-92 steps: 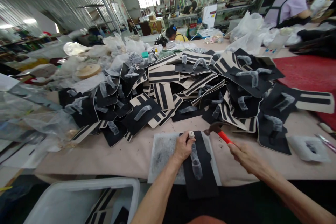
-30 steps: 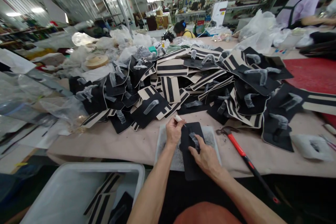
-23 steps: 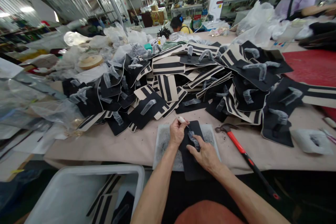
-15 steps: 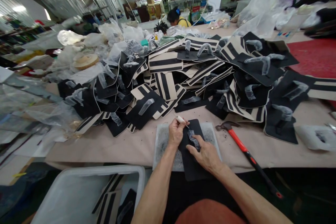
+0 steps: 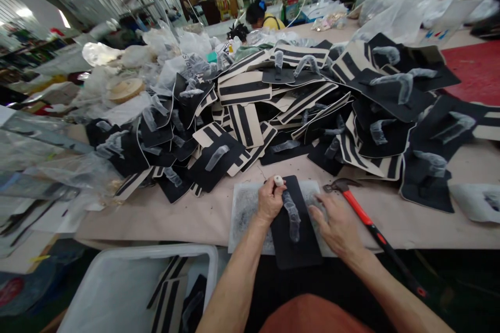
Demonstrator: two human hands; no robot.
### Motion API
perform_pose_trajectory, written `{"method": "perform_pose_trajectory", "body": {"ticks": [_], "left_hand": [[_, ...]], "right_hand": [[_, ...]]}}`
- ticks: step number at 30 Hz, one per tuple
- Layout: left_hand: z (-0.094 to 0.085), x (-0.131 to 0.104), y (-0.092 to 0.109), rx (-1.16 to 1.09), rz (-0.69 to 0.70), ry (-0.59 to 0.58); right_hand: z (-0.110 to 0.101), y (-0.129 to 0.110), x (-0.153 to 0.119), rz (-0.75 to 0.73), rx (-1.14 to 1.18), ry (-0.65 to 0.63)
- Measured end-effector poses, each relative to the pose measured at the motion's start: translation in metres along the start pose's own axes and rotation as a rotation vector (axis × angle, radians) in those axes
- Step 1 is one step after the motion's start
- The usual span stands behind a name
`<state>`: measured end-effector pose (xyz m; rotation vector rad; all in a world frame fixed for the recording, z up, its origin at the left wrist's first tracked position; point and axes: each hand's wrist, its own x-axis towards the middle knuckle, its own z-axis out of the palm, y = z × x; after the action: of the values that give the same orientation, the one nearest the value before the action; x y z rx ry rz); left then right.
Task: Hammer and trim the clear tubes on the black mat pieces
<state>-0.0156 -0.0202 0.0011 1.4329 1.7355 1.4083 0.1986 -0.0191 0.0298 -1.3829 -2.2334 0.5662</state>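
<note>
My left hand (image 5: 270,201) is closed round the pale handle of a tool that looks like an awl (image 5: 278,181), held upright, its tip hidden. It stands at the upper end of a strap wrapped in clear plastic (image 5: 292,218). That strap lies on a flat black panel (image 5: 300,254), which rests on a speckled pale board (image 5: 245,210) and reaches over the table's front edge. To the right of the panel, my right hand (image 5: 336,221) has its fingers apart and holds nothing. A claw hammer (image 5: 359,210) with a red and black handle lies just beyond it.
A heap of black panels (image 5: 219,158), some showing striped undersides, spreads across the table behind my hands. A white plastic bin (image 5: 156,251) holding striped panels stands at the front left. Plastic bags and a tape roll (image 5: 125,89) lie at left. A person (image 5: 258,15) sits beyond the heap.
My right hand has let go of the wrapped strap and moved right toward the hammer. The awl in my left hand has tipped from slanted to upright.
</note>
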Motion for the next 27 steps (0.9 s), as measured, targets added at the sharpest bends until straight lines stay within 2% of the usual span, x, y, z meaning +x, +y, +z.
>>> {"method": "perform_pose_trajectory", "body": {"ticks": [2, 4, 6, 7, 9, 11, 13, 14, 16, 19, 21, 22, 25, 27], "left_hand": [[0.000, 0.001, 0.001, -0.006, 0.008, -0.033], [-0.001, 0.003, 0.001, -0.026, -0.002, -0.062], [-0.001, 0.004, 0.000, -0.040, -0.013, -0.083], [-0.002, 0.004, 0.000, -0.048, -0.016, -0.088], [-0.002, 0.004, 0.001, -0.067, -0.016, -0.092], [-0.003, 0.002, 0.001, -0.075, -0.005, -0.095], [-0.002, 0.001, 0.000, -0.071, 0.012, -0.097], [-0.002, 0.000, -0.001, -0.069, 0.018, -0.098], [-0.001, -0.001, -0.002, -0.067, 0.022, -0.102], [-0.001, -0.001, -0.004, -0.047, 0.027, -0.105], [-0.001, 0.000, -0.003, -0.019, 0.037, -0.101], [-0.002, 0.000, -0.003, -0.003, 0.041, -0.099], [-0.003, 0.001, -0.003, 0.021, 0.042, -0.108], [-0.003, 0.000, -0.003, 0.015, 0.042, -0.116]], "right_hand": [[-0.015, 0.036, -0.004, 0.077, -0.287, 0.058], [-0.028, 0.071, -0.010, 0.175, -0.461, -0.018], [-0.036, 0.095, -0.016, 0.304, -0.415, -0.140], [-0.039, 0.100, -0.018, 0.387, -0.298, -0.203], [-0.044, 0.098, -0.021, 0.590, 0.095, -0.345], [-0.049, 0.081, -0.019, 0.775, 0.538, -0.465], [-0.057, 0.054, -0.013, 0.873, 0.796, -0.477], [-0.061, 0.039, -0.008, 0.871, 0.817, -0.445], [-0.071, 0.008, 0.005, 0.715, 0.707, -0.321], [-0.082, -0.030, 0.028, 0.283, 0.376, -0.086], [-0.083, -0.045, 0.042, 0.046, 0.140, 0.007], [-0.082, -0.050, 0.048, -0.036, 0.023, -0.003], [-0.081, -0.055, 0.061, -0.186, -0.268, -0.178], [-0.083, -0.056, 0.065, -0.229, -0.332, -0.197]]}}
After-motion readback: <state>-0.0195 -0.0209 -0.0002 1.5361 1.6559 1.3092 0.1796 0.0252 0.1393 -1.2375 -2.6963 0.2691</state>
